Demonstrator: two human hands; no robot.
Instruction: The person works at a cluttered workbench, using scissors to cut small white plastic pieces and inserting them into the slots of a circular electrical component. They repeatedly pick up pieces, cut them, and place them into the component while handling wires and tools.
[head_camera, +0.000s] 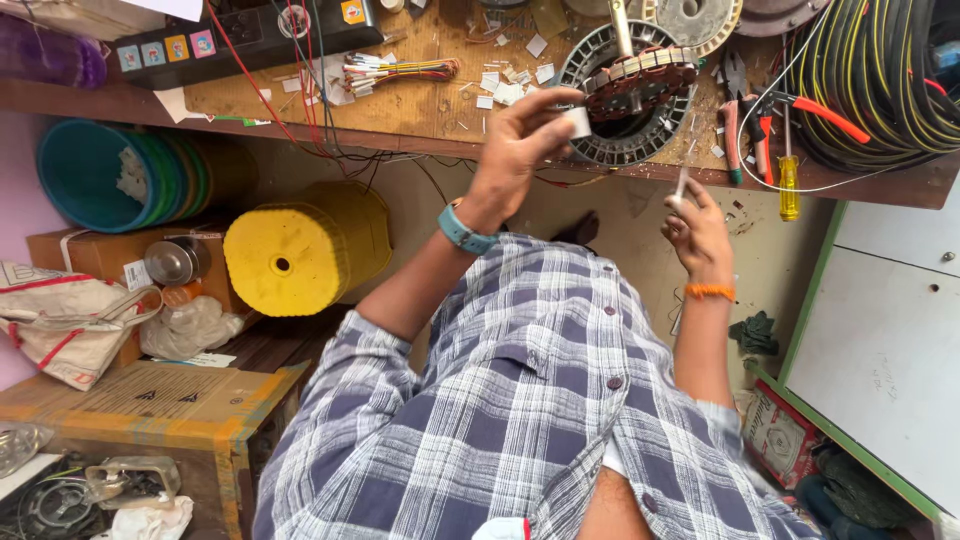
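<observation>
Tabletop (420, 105) of worn wood ran beyond both hands, littered with paper scraps. Coiled black-yellow cable (880, 80) sat beyond right hand, further right. Round motor stator (630, 95) with copper windings lay just past left hand. Left hand (515, 150), teal wristband at wrist, was raised, fingers pinched on small white tape roll (578, 122) just before stator. Right hand (697, 232), orange thread at wrist, pinched thin white strip (681, 185) upright between fingertips. Yellow-handled screwdriver (789, 185) lay right of it.
</observation>
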